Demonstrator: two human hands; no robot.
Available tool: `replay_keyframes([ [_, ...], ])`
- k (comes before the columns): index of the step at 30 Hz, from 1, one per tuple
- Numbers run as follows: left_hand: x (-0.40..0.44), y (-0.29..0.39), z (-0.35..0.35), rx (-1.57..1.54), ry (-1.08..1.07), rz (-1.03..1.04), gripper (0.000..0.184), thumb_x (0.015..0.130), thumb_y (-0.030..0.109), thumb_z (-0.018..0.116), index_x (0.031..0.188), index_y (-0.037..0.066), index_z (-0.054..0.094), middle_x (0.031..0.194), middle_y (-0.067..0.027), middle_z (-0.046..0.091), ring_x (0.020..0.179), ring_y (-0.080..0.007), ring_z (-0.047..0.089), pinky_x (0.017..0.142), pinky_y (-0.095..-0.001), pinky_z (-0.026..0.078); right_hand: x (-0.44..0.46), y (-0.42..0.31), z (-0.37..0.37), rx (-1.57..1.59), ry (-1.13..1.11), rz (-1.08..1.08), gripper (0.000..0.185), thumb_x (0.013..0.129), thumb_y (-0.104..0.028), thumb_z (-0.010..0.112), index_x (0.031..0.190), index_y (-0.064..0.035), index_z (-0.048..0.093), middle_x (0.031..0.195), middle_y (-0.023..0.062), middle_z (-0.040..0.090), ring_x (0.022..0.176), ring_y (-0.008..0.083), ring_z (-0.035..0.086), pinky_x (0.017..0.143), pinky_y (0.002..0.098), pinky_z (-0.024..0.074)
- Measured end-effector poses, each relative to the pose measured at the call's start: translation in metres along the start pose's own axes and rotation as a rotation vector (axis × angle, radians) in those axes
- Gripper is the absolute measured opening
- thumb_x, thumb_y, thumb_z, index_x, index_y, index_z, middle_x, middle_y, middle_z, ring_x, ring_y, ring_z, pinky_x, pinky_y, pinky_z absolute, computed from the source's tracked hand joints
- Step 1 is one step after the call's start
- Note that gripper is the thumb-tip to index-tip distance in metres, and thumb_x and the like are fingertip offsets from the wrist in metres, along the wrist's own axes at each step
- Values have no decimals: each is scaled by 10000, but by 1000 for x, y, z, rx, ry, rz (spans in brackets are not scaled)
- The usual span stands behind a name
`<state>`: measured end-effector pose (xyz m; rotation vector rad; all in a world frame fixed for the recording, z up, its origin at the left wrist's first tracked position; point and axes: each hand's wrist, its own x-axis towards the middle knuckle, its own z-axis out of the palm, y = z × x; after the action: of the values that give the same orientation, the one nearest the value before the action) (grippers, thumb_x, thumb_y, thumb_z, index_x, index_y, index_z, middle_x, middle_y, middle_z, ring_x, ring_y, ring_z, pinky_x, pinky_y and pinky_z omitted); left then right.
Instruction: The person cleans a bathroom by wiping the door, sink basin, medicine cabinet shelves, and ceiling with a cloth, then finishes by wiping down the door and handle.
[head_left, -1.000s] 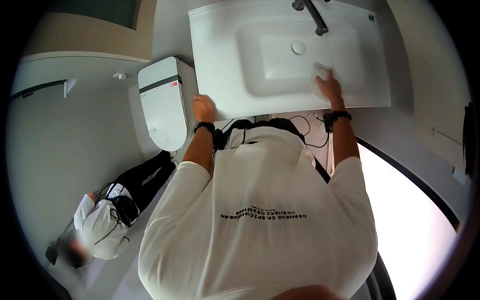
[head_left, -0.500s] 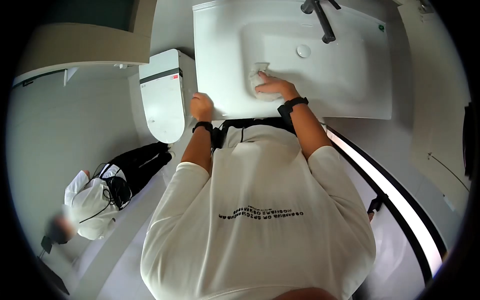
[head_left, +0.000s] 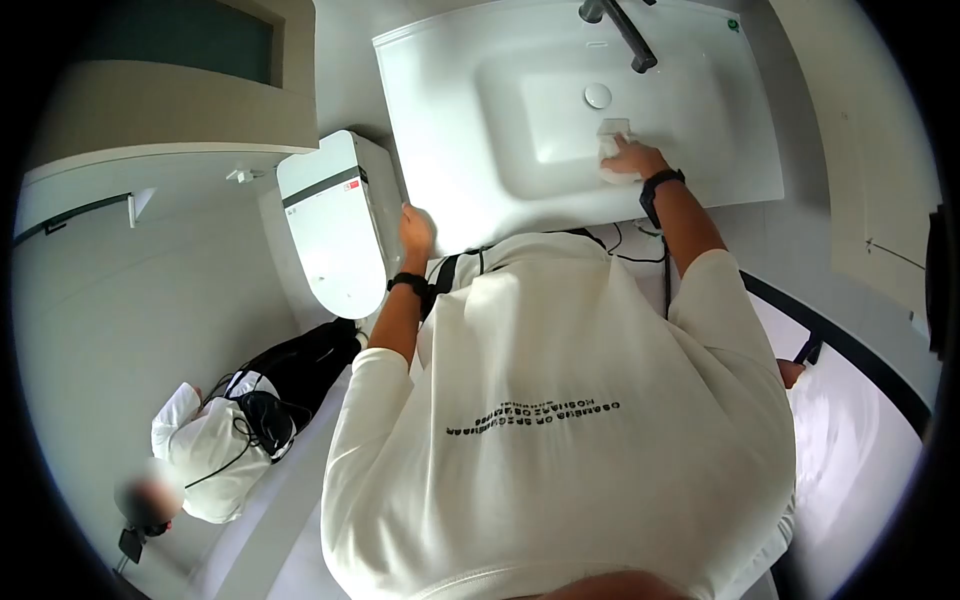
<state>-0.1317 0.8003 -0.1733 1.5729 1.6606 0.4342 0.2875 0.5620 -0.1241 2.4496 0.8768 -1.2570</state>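
The white shirt [head_left: 560,350], with dark lettering running across it, is filling the nearest part of the view. Both arms are reaching out beyond it, each wearing a black band, the left one [head_left: 407,283] and the right one [head_left: 655,197] sitting at the wrists. The left hand [head_left: 416,236] is resting against the near left corner of the sink [head_left: 440,150]; how firmly it is gripping there, I cannot tell. The right hand [head_left: 645,160] is lying over a pale cloth [head_left: 607,150], its thumb and fingers clasping it against the basin [head_left: 500,150], and a flap of the cloth is showing past the thumb on the far side. The cloth is lying inside the basin, on the near side of the round drain [head_left: 597,96]. Farther back, the dark tap [head_left: 632,42] is leaning out over the basin, and a small green sticker [head_left: 733,25] is marking the far right corner of the sink. To the left, a toilet [head_left: 335,240] is standing just beside the sink, its lid lying down, while another person [head_left: 215,450] in a white top and black trousers is standing beyond it
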Motion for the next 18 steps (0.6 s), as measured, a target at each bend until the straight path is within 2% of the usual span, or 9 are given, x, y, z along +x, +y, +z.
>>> replay_keyframes([
  [2, 4, -3, -6, 140, -65, -23, 735, 1041, 478, 253, 1087, -150, 632, 1146, -370, 615, 1115, -507, 571, 1002, -489, 416, 23, -10, 15, -37, 20, -16, 1107, 725, -679, 598, 1587, -140, 161, 1605, 150, 273, 1424, 336, 373, 1144, 372, 346],
  [5, 20, -30, 8, 74, -45, -15, 738, 1041, 480, 242, 1040, -137, 648, 1081, -372, 631, 1075, -510, 587, 977, -510, 427, 21, -58, 11, -131, -34, -84, 1104, 695, -682, 603, 1575, -136, 223, 1593, 146, 303, 1407, 329, 401, 1141, 354, 350],
  [8, -2, 1, -12, -2, -128, -8, 724, 1044, 471, 228, 1010, -117, 650, 1052, -364, 636, 1014, -505, 599, 931, -523, 446, -53, -126, -12, -66, 6, -217, 1072, 641, -643, 619, 1545, -147, 327, 1545, 145, 398, 1377, 285, 447, 1107, 339, 382],
  [11, -3, 7, -19, -19, -193, -5, 634, 1050, 422, 258, 1041, -99, 619, 1074, -350, 630, 970, -485, 601, 884, -521, 460, -89, -165, -25, 52, -129, -238, 1014, 627, -567, 635, 1533, -199, 368, 1550, 143, 391, 1363, 263, 463, 1096, 323, 384],
  [12, 25, -41, -2, 97, -210, 136, 601, 1051, 406, 275, 1058, -94, 607, 1080, -336, 632, 967, -471, 605, 875, -506, 467, -69, -161, -13, 165, -182, -215, 1002, 638, -500, 674, 1554, -332, 304, 1580, 131, 347, 1366, 318, 434, 1097, 382, 364],
  [14, 78, -132, 30, 330, -190, 427, 537, 1052, 375, 309, 1091, -85, 582, 1092, -309, 636, 963, -442, 612, 857, -478, 481, -54, -137, -9, 250, -262, -201, 949, 655, -431, 670, 1541, -331, 344, 1587, 116, 337, 1344, 297, 452, 1101, 367, 342],
  [15, 61, -107, -2, 235, -365, 375, 504, 1043, 366, 342, 1097, -76, 578, 1074, -290, 644, 963, -417, 620, 854, -466, 489, -45, -124, -9, 295, -294, -194, 925, 663, -396, 668, 1534, -331, 363, 1591, 109, 332, 1332, 286, 462, 1103, 360, 332],
  [17, 18, -45, -72, 57, -695, 207, 444, 1025, 348, 408, 1108, -57, 570, 1036, -250, 658, 965, -368, 636, 848, -442, 504, 8, -84, 12, 294, -289, -400, 843, 683, -197, 617, 1505, -217, 431, 1577, 30, 353, 1380, 212, 374, 1106, 329, 305],
  [18, 14, -63, -89, 283, -750, 231, 402, 994, 333, 475, 1111, -38, 578, 1039, -207, 661, 971, -323, 638, 857, -415, 511, 8, -69, 9, 328, -326, -337, 835, 681, -195, 614, 1497, -192, 438, 1528, 45, 408, 1353, 210, 393, 1093, 327, 316],
])
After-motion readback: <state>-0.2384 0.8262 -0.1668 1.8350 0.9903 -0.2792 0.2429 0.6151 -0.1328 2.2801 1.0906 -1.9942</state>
